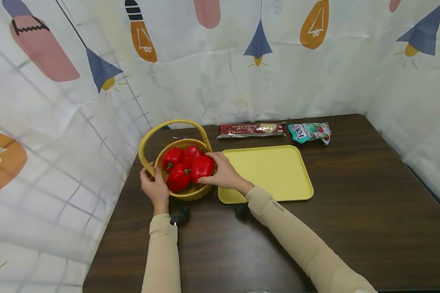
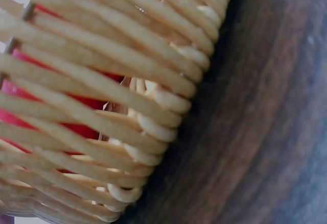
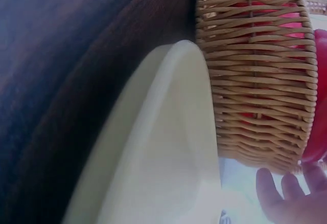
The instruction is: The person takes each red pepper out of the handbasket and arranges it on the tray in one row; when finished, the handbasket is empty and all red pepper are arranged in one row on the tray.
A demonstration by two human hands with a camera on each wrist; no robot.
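A yellow wicker basket (image 1: 190,196) with a tall arched handle stands at the left of the table, holding several red bell peppers (image 1: 178,178). My left hand (image 1: 155,188) grips the basket at its left rim, by the foot of the handle. With thumb and fingers spread around it, my right hand (image 1: 223,173) holds the rightmost red bell pepper (image 1: 202,168), which sits at the basket's right rim. The left wrist view is filled by the woven wall (image 2: 107,96), with red showing through its gaps. Right-hand fingertips (image 3: 291,187) appear beside the basket's rim in the right wrist view.
A yellow tray (image 1: 271,171) lies right beside the basket. Behind it are a dark red spaghetti packet (image 1: 251,130) and a teal candy bag (image 1: 310,133). A small purple item (image 1: 180,138) peeks out behind the basket. Printed curtains (image 1: 212,81) enclose the table.
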